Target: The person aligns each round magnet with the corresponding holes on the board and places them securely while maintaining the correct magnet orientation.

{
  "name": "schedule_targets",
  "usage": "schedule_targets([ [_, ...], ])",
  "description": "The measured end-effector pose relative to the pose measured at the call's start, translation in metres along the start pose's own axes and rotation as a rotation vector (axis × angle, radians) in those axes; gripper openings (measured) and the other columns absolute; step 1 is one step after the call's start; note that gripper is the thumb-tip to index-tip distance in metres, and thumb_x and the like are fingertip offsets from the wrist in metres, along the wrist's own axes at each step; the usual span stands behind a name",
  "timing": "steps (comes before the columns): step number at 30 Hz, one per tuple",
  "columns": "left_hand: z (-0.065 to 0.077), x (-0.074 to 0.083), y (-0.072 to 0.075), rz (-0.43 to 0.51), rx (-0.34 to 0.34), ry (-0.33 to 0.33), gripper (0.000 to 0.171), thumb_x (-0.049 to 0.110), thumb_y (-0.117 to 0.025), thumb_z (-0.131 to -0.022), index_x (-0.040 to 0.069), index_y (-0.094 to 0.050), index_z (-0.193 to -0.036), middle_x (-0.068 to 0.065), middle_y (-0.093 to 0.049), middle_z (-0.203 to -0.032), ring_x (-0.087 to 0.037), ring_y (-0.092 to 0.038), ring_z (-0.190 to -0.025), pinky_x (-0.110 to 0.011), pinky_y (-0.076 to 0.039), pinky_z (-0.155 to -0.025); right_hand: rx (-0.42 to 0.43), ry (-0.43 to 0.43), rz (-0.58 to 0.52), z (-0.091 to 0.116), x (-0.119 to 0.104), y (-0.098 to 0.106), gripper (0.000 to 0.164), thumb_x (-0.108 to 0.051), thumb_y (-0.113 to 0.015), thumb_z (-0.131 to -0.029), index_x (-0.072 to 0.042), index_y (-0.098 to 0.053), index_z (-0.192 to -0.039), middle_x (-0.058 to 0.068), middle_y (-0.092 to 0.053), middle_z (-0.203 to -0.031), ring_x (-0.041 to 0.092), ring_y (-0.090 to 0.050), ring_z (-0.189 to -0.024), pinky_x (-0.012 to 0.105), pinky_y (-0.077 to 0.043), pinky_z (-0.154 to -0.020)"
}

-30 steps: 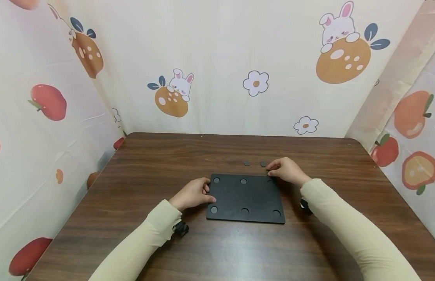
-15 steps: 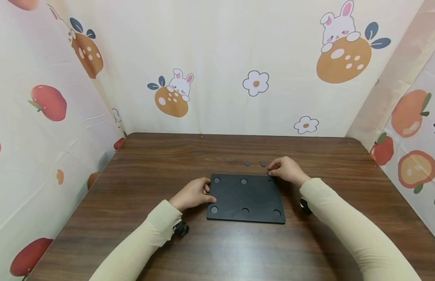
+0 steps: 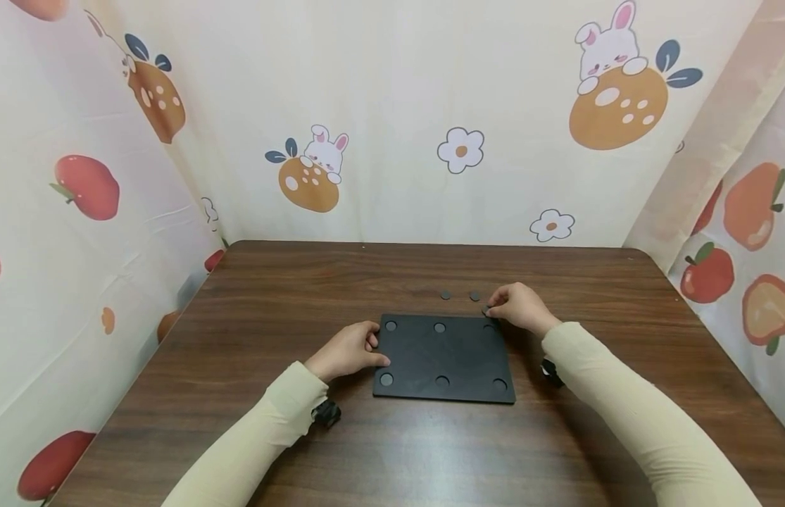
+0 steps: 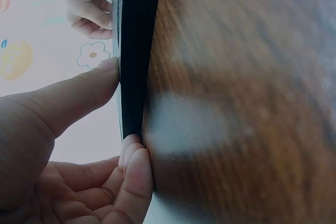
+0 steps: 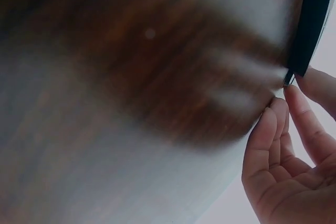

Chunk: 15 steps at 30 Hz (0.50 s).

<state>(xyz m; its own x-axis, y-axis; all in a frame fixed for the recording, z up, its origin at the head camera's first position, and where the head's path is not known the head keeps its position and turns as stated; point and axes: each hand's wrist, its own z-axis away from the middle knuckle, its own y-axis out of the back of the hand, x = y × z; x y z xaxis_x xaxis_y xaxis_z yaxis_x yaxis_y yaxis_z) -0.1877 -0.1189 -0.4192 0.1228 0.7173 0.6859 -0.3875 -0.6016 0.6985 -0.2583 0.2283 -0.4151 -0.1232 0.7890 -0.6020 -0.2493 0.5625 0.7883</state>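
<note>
A flat black board (image 3: 446,359) with several round recesses lies on the table in the head view. My left hand (image 3: 348,350) holds its left edge, thumb on the top face and fingers against the side. In the left wrist view, the thumb (image 4: 84,95) touches the board's face. At the far right corner, my right hand (image 3: 519,308) pinches a small dark disc (image 3: 485,310) between thumb and fingertips. The disc is mostly hidden by the fingers. Two more dark discs (image 3: 474,296) lie behind the board. Greyish discs appear to fill some recesses, including the near left one (image 3: 386,379).
The brown wood-grain table (image 3: 272,282) extends around the board on all sides. A printed curtain (image 3: 392,105) hangs behind it and along both sides. A dark strapped device (image 3: 327,412) sits at the left wrist.
My right hand has shifted slightly to the right along the board's far edge, and more of the pinched disc shows. My left hand and the board have stayed in place.
</note>
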Motion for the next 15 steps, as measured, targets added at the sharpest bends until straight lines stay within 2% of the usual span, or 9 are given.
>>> schedule_targets([
  [8, -0.0001, -0.0004, -0.0001, 0.0, 0.007, -0.005, 0.066, 0.019, -0.082, -0.081, -0.003, -0.051, -0.135, -0.002, -0.056, -0.092, -0.013, -0.051, -0.081, -0.031, -0.044, -0.076, 0.014, 0.002, 0.019, -0.0013, 0.0012, -0.0014, 0.016, -0.016, -0.069, -0.09, -0.004, -0.073, -0.1, 0.013, -0.07, -0.099, 0.024, -0.061, -0.084, 0.039, -0.05, -0.075],
  [15, 0.0008, -0.0009, -0.0004, 0.009, 0.007, -0.009, 0.066, 0.019, -0.081, -0.081, -0.004, -0.051, -0.135, -0.003, -0.056, -0.093, -0.013, -0.051, -0.081, -0.031, -0.044, -0.075, 0.009, -0.015, -0.021, 0.0011, -0.0025, 0.0001, 0.017, -0.019, -0.068, -0.092, -0.006, -0.073, -0.102, 0.014, -0.07, -0.105, 0.027, -0.063, -0.092, 0.042, -0.051, -0.079],
])
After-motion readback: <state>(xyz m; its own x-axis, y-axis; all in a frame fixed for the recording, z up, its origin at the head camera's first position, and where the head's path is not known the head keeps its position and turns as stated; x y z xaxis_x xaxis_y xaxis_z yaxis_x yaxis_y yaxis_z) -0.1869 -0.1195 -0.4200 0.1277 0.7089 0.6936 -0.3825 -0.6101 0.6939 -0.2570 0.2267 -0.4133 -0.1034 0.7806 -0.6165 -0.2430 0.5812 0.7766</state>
